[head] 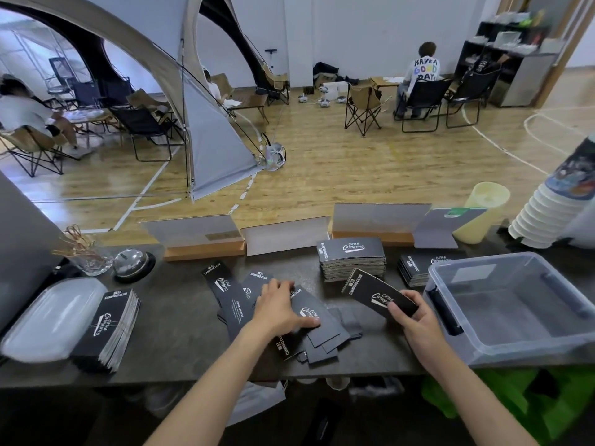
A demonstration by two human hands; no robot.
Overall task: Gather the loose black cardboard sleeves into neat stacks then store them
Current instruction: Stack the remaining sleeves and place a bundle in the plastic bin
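Here, in the head view, the person is working at a dark matte counter (180, 317), sorting flat black cardboard sleeves printed with white camping-club lettering. The left hand (280, 312) is lying palm down on the loose pile of sleeves (325, 339) at the near middle of the counter. Its fingers are nearly straight and pressing, and they are holding nothing. It seems to be pinning the overlapping pieces so they do not slide while others are being drawn off.

The right hand (415, 320) is gripping a raised black sleeve (373, 291) by its near end, thumb on top and fingers curled beneath, so that the sleeve is angling up toward the far left. Whether it is one piece or a thin bundle I cannot tell. It is hovering just in front of the tall neat stack (352, 262) at the far middle. That is probably where it is heading, since that stack is squared and lying face up.

A lower second stack (415, 268) is sitting just right of it, close against the clear plastic storage bin (483, 260). The bin is standing open at the near right, likely waiting to take the finished stacks. A fanned third stack (109, 326) is resting at the near left beside a translucent lid (48, 320). By my reading, gathering is partly done and storing is not yet begun, as no sleeves are showing inside the bin.
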